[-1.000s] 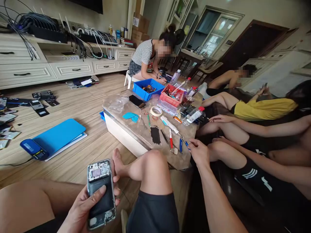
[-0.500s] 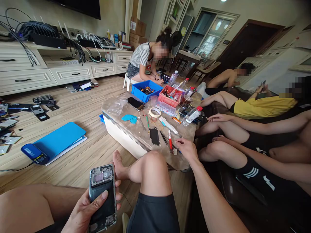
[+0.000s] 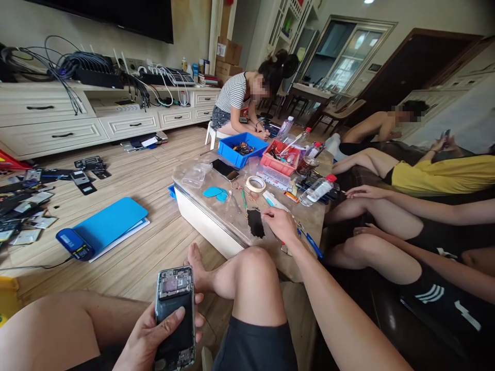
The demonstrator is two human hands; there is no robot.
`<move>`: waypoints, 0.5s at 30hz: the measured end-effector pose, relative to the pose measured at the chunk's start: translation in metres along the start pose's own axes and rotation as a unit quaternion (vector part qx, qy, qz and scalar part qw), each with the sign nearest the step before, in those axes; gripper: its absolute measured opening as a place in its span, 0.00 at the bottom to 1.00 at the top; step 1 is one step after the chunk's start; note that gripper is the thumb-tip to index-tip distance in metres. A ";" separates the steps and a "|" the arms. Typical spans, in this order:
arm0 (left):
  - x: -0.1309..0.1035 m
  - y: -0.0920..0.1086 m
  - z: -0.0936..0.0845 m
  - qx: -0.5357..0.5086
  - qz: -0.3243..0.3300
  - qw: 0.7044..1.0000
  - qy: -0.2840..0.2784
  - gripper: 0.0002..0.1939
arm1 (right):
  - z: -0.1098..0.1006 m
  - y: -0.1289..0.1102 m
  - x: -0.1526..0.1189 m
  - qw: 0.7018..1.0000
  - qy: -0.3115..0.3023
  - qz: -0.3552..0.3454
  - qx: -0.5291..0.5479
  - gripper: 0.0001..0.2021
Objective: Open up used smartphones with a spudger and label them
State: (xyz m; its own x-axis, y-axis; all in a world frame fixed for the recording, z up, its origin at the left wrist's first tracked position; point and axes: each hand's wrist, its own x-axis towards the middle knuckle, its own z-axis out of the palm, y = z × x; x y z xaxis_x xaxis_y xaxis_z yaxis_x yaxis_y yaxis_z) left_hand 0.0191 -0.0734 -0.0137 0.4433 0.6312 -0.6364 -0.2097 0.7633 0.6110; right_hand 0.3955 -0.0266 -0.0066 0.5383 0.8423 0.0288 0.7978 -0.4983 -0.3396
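My left hand [image 3: 143,337] is wrapped round a phone with its back cover off [image 3: 176,322], thumb on the dark battery area and circuit parts showing at the top. Over the low table [image 3: 209,211], my right hand [image 3: 282,226] is closed in a pinch beside a torn black patch [image 3: 256,223]. Whatever the fingertips hold, if anything, is hidden. A bit of a red-handled tool [image 3: 283,243] shows under the hand. Just right of it lie blue-handled pliers [image 3: 313,245]. Beyond the fingers are a white-and-teal pen-like tool [image 3: 273,200] and a tape roll [image 3: 256,184].
Blue [image 3: 229,152] and red [image 3: 276,166] parts bins stand at the table's far side, near a red-capped bottle [image 3: 317,190]. Phone parts [image 3: 34,206] and a blue mat [image 3: 112,221] lie on the floor. People sit on the right; another person [image 3: 235,100] works behind the table.
My right hand has moved left, from beside the pliers and red tool to the black patch, uncovering the pliers. The view has turned slightly left. My left hand keeps holding the phone.
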 end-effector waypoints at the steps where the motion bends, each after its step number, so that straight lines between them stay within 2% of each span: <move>1: 0.000 0.000 0.001 0.004 -0.002 1.000 -0.004 0.25 | 0.005 -0.012 0.006 1.000 -0.008 -0.011 -0.011 0.11; 5: -0.005 0.005 0.004 0.024 0.017 0.997 -0.066 0.22 | 0.032 -0.064 0.028 0.997 -0.040 -0.017 -0.065 0.13; 8: -0.008 0.008 0.001 0.035 0.043 0.994 -0.099 0.21 | 0.050 -0.090 0.042 0.994 -0.055 0.008 -0.099 0.16; 11: -0.011 0.009 -0.004 0.030 0.057 0.993 -0.096 0.18 | 0.058 -0.097 0.052 0.990 -0.069 0.024 -0.118 0.16; 15: -0.013 0.009 -0.006 0.000 0.059 0.994 -0.091 0.17 | 0.057 -0.093 0.058 0.988 -0.089 0.027 -0.127 0.16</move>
State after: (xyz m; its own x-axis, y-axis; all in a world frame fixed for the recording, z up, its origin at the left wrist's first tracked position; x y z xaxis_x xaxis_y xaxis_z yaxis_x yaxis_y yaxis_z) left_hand 0.0062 -0.0737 -0.0033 0.5664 0.6808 -0.4645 -0.2695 0.6856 0.6762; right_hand 0.3373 0.0806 -0.0270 0.5444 0.8242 -0.1560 0.8234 -0.5605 -0.0883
